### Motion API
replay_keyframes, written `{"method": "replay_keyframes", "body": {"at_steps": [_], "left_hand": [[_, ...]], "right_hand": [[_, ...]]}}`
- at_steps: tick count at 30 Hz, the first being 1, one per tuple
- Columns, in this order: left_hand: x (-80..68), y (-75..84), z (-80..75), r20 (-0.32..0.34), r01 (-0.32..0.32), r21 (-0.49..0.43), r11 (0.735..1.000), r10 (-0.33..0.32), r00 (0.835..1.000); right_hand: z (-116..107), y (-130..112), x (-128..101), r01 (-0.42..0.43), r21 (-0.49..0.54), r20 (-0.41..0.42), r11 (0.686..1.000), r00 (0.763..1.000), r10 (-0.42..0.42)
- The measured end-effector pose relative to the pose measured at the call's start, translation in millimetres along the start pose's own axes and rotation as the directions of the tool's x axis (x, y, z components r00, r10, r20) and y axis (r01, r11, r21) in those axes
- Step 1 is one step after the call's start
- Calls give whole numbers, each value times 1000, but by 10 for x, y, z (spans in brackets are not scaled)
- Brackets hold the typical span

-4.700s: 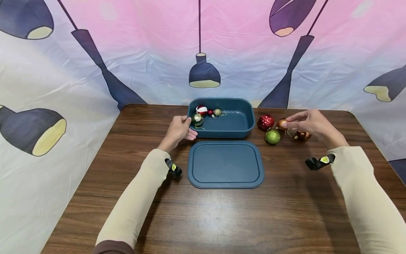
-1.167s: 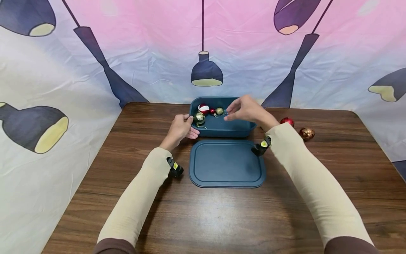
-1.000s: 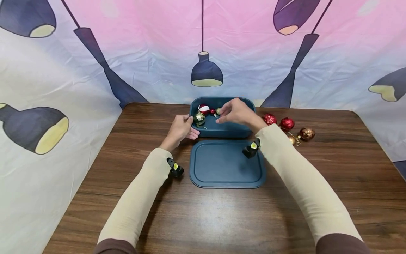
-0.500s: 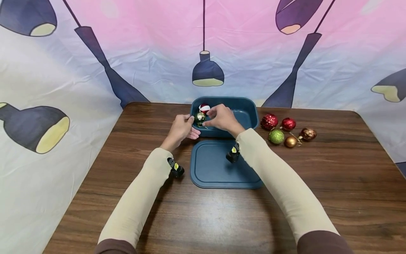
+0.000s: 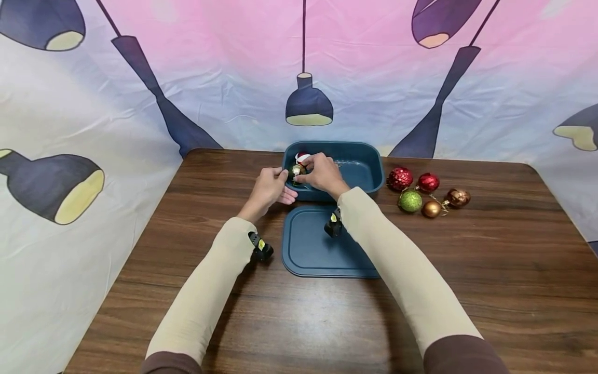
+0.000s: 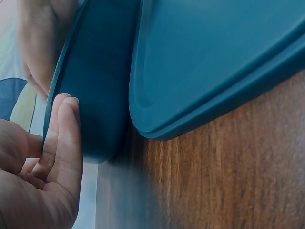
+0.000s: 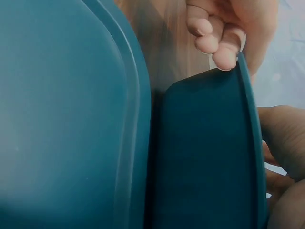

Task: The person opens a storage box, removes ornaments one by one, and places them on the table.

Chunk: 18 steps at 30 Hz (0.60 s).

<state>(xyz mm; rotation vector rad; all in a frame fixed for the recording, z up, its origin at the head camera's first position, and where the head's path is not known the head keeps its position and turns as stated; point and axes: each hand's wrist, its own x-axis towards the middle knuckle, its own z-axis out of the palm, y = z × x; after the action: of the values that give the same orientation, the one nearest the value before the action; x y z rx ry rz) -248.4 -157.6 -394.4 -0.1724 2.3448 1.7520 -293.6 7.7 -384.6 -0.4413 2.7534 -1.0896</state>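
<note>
The blue box [image 5: 359, 195] stands at the back of the table. My left hand [image 5: 271, 186] holds its left end, thumb at the rim and fingers against the outer wall, as the left wrist view also shows. My right hand [image 5: 324, 174] reaches into the left part of the box. Its thumb and fingers pinch a shiny gold Christmas ball [image 5: 297, 170]. A red-and-white Christmas ball [image 5: 301, 157] lies just behind it. The right hand covers the small red and glittery gold balls. In the right wrist view the box wall hides the right fingertips.
The blue lid [image 5: 308, 244] lies flat in front of the box, partly under the right forearm. Right of the box lie two red balls [image 5: 399, 178], a green glitter ball [image 5: 410, 201], a gold ball [image 5: 432, 209] and a brown ball [image 5: 458, 198]. A printed cloth hangs behind the table.
My right hand has come from the balls at the right, over the box, and down to its left part, onto the shiny gold Christmas ball. The left hand stays on the box.
</note>
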Motion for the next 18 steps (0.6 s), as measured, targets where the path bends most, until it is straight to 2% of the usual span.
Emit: {"method": "replay_keyframes", "body": {"at_steps": [18], "left_hand": [[-10,6,3,-4,-1,0,1000,1,1000]], "right_hand": [[83,-23,63,29,-64,-11,998,999,-30]]}}
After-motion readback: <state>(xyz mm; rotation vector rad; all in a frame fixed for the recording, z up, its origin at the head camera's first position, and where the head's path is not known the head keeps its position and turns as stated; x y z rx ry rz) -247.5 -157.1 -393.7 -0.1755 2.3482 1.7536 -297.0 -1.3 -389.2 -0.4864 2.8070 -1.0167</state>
